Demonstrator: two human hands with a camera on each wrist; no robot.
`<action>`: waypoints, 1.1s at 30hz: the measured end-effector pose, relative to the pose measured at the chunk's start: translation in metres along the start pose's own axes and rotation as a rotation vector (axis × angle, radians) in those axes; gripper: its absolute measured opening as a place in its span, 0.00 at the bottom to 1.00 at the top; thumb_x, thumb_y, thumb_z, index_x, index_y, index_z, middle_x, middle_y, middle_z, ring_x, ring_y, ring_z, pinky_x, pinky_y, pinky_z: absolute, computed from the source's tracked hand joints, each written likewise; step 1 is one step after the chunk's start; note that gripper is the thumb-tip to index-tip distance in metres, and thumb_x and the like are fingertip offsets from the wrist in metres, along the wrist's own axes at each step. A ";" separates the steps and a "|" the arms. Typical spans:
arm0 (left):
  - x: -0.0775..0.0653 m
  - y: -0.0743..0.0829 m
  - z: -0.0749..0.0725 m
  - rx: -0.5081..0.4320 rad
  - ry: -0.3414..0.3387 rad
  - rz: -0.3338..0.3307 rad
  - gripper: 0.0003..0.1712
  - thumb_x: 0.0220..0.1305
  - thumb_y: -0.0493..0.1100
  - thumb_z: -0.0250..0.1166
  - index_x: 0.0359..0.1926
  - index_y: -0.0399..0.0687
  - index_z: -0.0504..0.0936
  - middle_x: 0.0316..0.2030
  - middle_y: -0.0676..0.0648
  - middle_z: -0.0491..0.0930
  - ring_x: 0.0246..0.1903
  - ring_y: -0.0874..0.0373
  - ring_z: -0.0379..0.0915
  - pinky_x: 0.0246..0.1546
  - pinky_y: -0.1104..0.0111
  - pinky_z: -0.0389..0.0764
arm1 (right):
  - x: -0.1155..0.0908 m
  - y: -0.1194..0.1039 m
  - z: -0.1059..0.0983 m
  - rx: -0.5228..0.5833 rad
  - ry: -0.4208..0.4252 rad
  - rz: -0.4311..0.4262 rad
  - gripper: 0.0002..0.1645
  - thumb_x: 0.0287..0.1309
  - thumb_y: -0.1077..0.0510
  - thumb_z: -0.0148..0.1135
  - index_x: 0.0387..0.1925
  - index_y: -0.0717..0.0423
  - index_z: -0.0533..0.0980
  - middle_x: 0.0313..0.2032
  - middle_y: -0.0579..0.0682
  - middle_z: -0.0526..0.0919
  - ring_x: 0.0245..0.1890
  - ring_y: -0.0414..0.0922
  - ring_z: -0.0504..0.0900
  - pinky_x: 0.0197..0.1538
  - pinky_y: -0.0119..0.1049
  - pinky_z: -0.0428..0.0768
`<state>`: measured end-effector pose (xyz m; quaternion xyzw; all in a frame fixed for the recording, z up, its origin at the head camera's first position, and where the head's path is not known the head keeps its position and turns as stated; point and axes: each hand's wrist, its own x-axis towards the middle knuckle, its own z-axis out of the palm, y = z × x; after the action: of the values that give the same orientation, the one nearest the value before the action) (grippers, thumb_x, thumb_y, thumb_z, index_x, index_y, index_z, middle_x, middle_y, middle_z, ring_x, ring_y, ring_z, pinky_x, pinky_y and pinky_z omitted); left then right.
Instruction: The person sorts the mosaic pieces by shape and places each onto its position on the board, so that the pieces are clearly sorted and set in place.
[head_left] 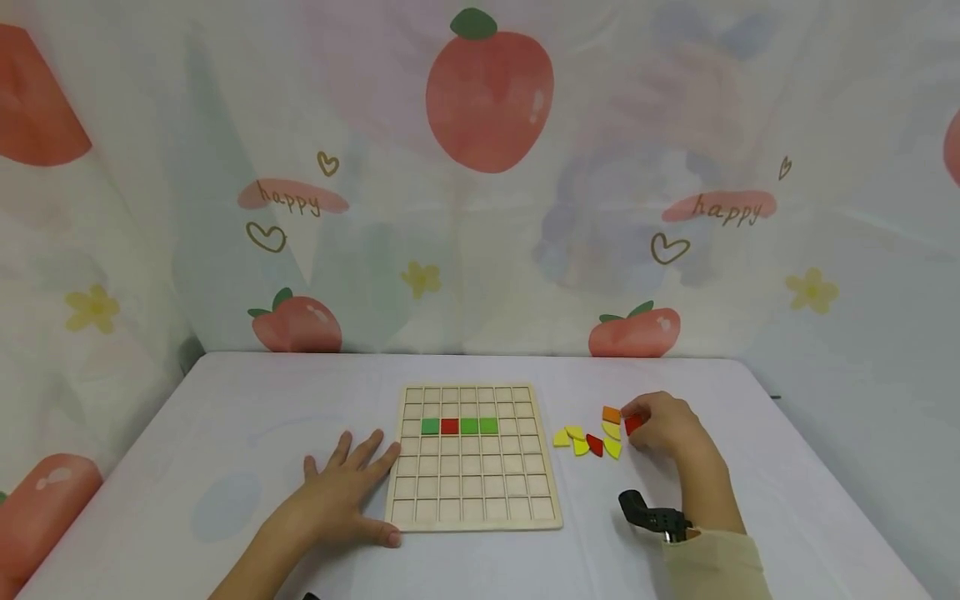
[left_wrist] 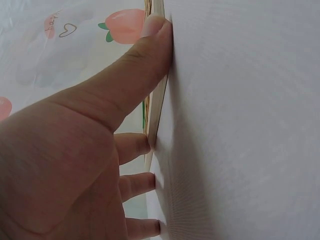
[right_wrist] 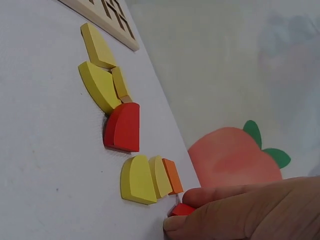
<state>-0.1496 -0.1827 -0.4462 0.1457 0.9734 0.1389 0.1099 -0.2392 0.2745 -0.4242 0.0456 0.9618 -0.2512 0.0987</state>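
A wooden grid board (head_left: 480, 527) lies on the table, with green tiles (head_left: 478, 427) and one red tile (head_left: 449, 427) in one row of its cells. My left hand (head_left: 333, 498) has its fingers spread, and the thumb and fingertips touch the board's left side and near corner. To the right of the board, my right hand (head_left: 667, 423) pinches a red block (right_wrist: 183, 209) between thumb and fingers, which partly cover it. Beside that hand lie an orange block (head_left: 611, 414), several yellow quarter-round blocks (right_wrist: 142, 181) and another red block (right_wrist: 125, 127).
A white cloth covers the table (head_left: 300, 392). Behind it hangs a patterned curtain (head_left: 480, 250) with printed fruit. A black device (head_left: 652, 512) is strapped at the right wrist, above the table.
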 end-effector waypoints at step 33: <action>0.000 0.000 0.003 -0.002 0.004 -0.004 0.68 0.34 0.79 0.71 0.76 0.61 0.60 0.78 0.44 0.51 0.75 0.27 0.38 0.56 0.19 0.42 | -0.008 -0.014 -0.002 -0.105 0.021 -0.076 0.22 0.58 0.64 0.64 0.55 0.64 0.80 0.51 0.66 0.80 0.50 0.62 0.74 0.55 0.64 0.74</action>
<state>-0.1491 -0.1817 -0.4488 0.1432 0.9737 0.1400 0.1083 -0.2334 0.2633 -0.4144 0.0065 0.9757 -0.2037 0.0810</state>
